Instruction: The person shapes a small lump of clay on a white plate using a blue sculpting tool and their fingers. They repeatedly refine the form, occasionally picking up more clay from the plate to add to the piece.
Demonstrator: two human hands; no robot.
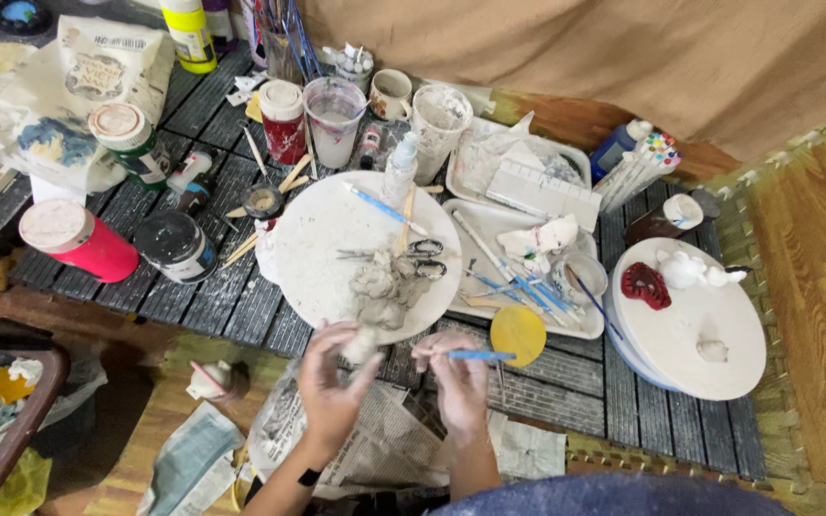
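A: Clay lump [363, 346], small and grey — where is it?

B: In the left hand [329, 382], fingers curled around it, just below the near edge of the round white board [322, 239]. A bigger clay heap [386, 285] lies on that board, just beyond the hand, beside scissors [413, 252].

A: And the other?

B: The right hand [459, 380] pinches a blue-handled tool [480, 355] that points right, toward a yellow disc [518, 333] just past the fingers.

A: Room to move?

B: Little ahead: the board's rim and a tray of brushes [518, 277] crowd the bench [576, 387]. Below both hands lies newspaper [394, 435], more open. Jars [176, 246] stand well off to the left.
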